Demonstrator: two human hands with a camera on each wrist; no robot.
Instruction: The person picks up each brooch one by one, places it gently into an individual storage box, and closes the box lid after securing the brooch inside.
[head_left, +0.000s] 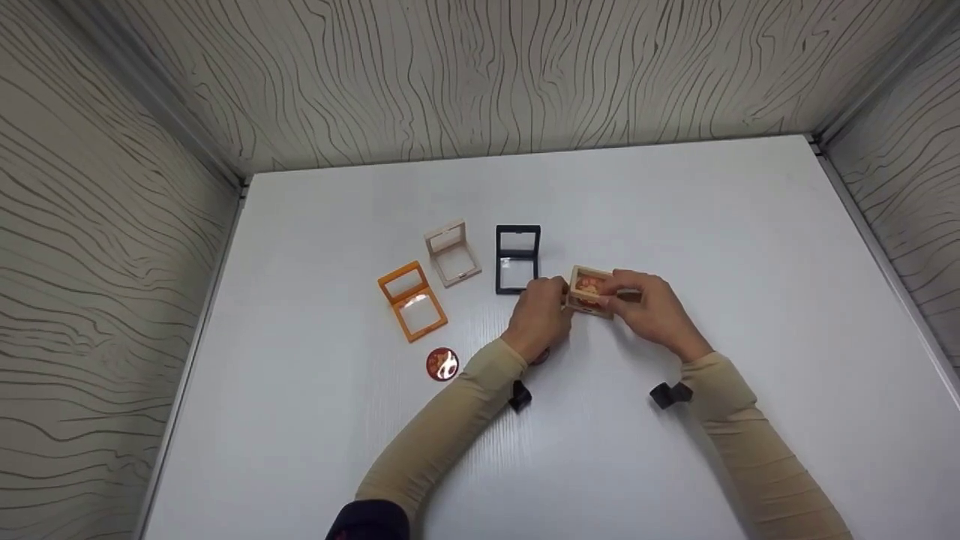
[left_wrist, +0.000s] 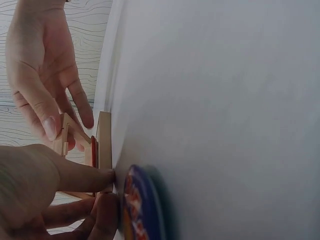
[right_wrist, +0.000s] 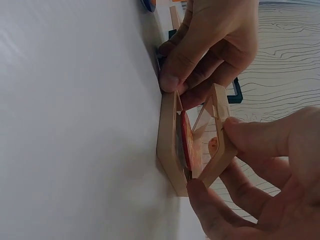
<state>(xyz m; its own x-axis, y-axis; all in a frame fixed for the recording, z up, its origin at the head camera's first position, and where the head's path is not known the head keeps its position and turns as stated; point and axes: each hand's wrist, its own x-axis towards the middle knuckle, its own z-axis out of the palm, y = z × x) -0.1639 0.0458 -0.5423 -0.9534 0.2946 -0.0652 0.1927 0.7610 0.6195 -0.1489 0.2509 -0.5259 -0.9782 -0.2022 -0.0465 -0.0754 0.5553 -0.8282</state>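
A light wood-coloured hinged display frame point(right_wrist: 167, 142), partly folded, is between both hands. A red-edged round disc point(right_wrist: 187, 142) lies inside it; its orange pattern shows in the head view. My left hand point(head_left: 538, 319) pinches the frame's lower half at its left side, thumb on the rim. With thumb and fingers, my right hand point(head_left: 651, 311) holds the raised lid point(right_wrist: 226, 150) and touches the frame's near edge. Beneath the left wrist sits another round disc point(left_wrist: 142, 205), mostly hidden in the head view.
Left of the hands stand three opened frames: black point(head_left: 517, 259), pale beige point(head_left: 454, 259) and orange point(head_left: 417, 309). A red round disc point(head_left: 442, 364) lies below the orange one on the white table point(head_left: 300, 450). Patterned panels point(head_left: 480, 75) surround the table's back and sides.
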